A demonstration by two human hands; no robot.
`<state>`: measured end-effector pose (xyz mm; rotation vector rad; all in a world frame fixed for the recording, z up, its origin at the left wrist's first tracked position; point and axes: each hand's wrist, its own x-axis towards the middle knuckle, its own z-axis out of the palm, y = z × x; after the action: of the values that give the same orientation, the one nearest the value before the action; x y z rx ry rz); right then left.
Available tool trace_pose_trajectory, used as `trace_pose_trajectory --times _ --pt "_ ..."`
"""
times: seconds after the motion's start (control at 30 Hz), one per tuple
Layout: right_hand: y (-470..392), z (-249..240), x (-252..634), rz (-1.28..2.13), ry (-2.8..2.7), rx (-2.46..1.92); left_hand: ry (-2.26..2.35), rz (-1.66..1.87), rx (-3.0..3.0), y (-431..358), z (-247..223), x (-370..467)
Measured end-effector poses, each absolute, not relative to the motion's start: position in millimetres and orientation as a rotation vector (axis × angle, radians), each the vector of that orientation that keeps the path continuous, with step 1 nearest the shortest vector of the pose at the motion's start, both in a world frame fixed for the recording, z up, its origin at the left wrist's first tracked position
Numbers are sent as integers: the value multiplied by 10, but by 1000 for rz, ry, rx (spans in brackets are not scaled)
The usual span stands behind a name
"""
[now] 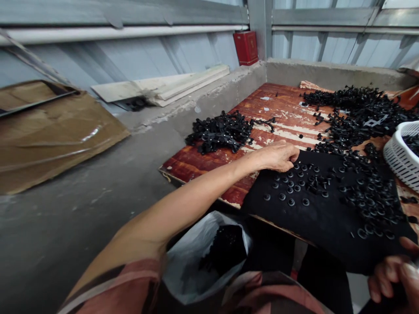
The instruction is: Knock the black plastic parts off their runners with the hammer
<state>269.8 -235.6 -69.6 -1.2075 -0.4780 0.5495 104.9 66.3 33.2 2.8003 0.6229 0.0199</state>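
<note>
Black round parts (291, 202) lie spread over a black cloth (314, 220) on the worn red-brown board. My left hand (280, 156) is at the cloth's far left edge, beside the nearest round parts. Its fingers are closed and bent down; whatever they hold, if anything, is hidden. At the lower right corner my right hand (394, 277) is partly cut off by the frame, near the cloth's front edge, with fingers curled. What it holds cannot be made out.
Dark part piles stand on the board (203, 163), left and far right. A white basket (404, 155) is at the right edge. Below the board hangs an open white bag (186, 270) with black pieces. A red tin (246, 48) stands in the corner, brown cardboard (55, 139) at left.
</note>
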Motion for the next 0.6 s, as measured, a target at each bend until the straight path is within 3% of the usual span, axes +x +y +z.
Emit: trace_pose_trajectory --times 0.6 --pt "-2369 -669 2634 621 -410 -1191 430 41 2900 617 357 973"
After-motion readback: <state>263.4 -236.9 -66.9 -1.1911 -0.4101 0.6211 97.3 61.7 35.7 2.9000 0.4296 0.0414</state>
